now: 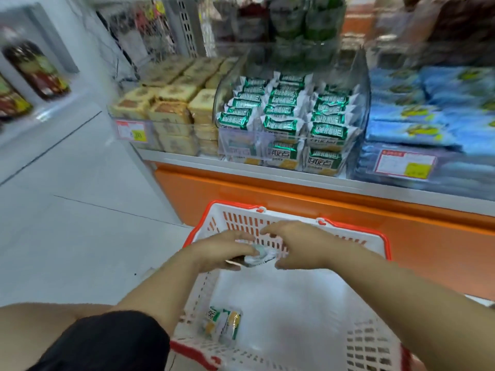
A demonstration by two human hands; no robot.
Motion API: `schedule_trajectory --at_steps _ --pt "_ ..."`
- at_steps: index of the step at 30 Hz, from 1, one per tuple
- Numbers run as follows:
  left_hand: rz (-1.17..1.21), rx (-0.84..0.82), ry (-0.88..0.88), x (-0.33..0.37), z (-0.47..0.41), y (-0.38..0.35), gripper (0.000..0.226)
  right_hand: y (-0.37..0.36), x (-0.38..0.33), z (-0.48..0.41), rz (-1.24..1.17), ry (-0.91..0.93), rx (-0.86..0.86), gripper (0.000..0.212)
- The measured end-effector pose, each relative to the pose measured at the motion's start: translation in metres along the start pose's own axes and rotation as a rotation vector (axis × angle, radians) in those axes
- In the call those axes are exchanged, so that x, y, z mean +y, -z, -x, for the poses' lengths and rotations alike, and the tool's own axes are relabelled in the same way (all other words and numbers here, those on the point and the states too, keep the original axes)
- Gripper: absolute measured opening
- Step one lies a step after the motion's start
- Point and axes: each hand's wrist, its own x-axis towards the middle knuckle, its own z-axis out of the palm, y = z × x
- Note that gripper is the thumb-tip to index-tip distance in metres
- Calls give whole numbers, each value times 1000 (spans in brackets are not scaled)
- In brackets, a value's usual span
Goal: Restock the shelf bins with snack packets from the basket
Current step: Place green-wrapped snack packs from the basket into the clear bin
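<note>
Closest to me, at the bottom left, a patch of dark cloth (pixel 101 341) covers the person's lap, and just right of it stands the white basket (pixel 230 205) with its red rim, set against the orange base (pixel 241 194) of the shelf (pixel 187 160). In the basket's near-left corner lie two snack packets (pixel 222 328), green, white and yellow, leaning on each other on the bare floor of the basket. Above the basket's far-left side the left hand (pixel 222 250) curls its fingers and thumb round a crumpled green-and-white packet (pixel 258 257), which is blurred. The right hand (pixel 297 247) hovers just beside that packet's right end with its fingers bent; I cannot tell whether it has hold of it. Up on the shelf, at the left end along the front edge, a clear bin holds stacked tan cakes (pixel 166 108) behind a price tag (pixel 132 131). Next to it a rounded clear bin (pixel 364 113) is packed nearly full with rows of green packets (pixel 284 121). At the right end lie flat blue packets (pixel 428 111), with another price tag (pixel 404 163) on the front.
</note>
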Motion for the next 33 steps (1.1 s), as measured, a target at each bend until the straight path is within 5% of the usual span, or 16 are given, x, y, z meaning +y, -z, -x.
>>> schedule_trajectory --at_steps 5,11,14,17,19,22,29,33 --pt "354 -192 -149 48 34 -8 42 60 -15 44 145 150 196 47" --pt "476 -293 -333 99 74 -27 63 118 -14 92 -177 77 316 20" --pt "356 -149 -476 119 94 -37 63 140 -7 107 -335 8 399 27" --pt "79 169 -631 138 106 -49 48 156 -1 114 -356 -77 474 55" --pt "-44 366 -706 153 107 -52 45 166 1 114 -357 -79 511 56" --pt "-23 408 -794 180 103 -54 37 182 4 110 -484 6 598 32" --pt "379 340 -864 229 81 -63 15 218 26 92 -698 -6 729 42" --pt "97 631 -927 254 69 -43 28 235 42 74 -643 -59 935 32"
